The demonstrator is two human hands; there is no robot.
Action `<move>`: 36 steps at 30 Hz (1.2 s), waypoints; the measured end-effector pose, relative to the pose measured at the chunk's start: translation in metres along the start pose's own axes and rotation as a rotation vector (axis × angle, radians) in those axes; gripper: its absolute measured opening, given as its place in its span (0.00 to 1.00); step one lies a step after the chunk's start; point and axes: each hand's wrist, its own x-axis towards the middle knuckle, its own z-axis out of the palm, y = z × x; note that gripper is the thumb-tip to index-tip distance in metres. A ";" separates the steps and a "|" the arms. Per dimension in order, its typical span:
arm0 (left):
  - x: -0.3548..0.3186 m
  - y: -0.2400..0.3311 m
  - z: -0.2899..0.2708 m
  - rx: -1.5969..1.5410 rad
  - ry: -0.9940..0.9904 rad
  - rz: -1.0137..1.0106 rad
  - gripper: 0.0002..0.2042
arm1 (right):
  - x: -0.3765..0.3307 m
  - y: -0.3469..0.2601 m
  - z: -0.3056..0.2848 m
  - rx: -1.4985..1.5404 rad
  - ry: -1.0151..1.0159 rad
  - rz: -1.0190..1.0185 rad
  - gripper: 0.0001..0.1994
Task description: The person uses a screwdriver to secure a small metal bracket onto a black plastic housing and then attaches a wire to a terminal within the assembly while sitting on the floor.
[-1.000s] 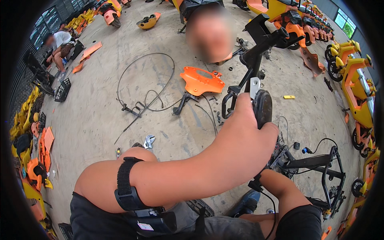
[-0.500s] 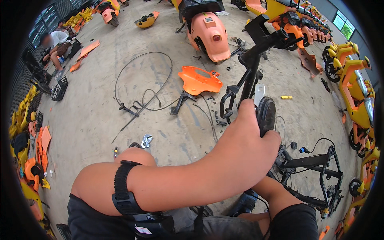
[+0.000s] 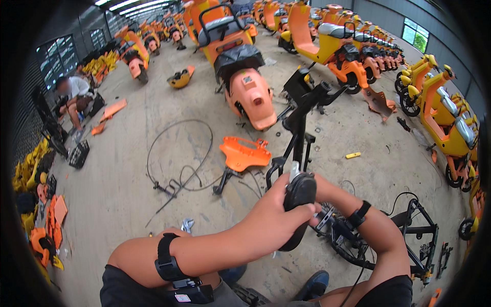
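Observation:
My left hand [image 3: 276,210] is closed around a black tool with a rounded, oval end [image 3: 300,190]. Its exact kind is unclear, and a pale metal piece [image 3: 295,169] shows at its top. My right hand [image 3: 322,188] reaches to the far side of the tool, where its fingers are mostly hidden. Just beyond both hands stands a black steering column with its fork [image 3: 297,123]. To the right, below my right forearm, lies a black scooter frame [image 3: 432,245]. A silver slotted piece [image 3: 325,218] shows near the right wrist.
An orange body panel [image 3: 244,155] and a looped black cable [image 3: 211,144] lie on the concrete floor. An adjustable wrench [image 3: 187,224] is by my left knee. Orange and yellow scooters [image 3: 250,97] stand ahead and along the right. A seated person [image 3: 76,94] is at far left.
My view has tilted up, showing more scooters. The right forearm has come up from low down to the black tool. The left hand still holds the tool, now closer to me.

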 end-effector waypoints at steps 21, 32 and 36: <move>0.013 0.019 -0.005 0.052 -0.011 0.274 0.31 | -0.097 -0.156 -0.138 0.263 0.134 -0.487 0.11; 0.012 0.014 -0.012 0.140 0.100 0.477 0.30 | -0.098 -0.180 -0.120 0.099 0.209 -0.507 0.12; 0.009 0.014 -0.011 0.212 0.136 0.490 0.30 | -0.097 -0.182 -0.113 0.055 0.257 -0.516 0.11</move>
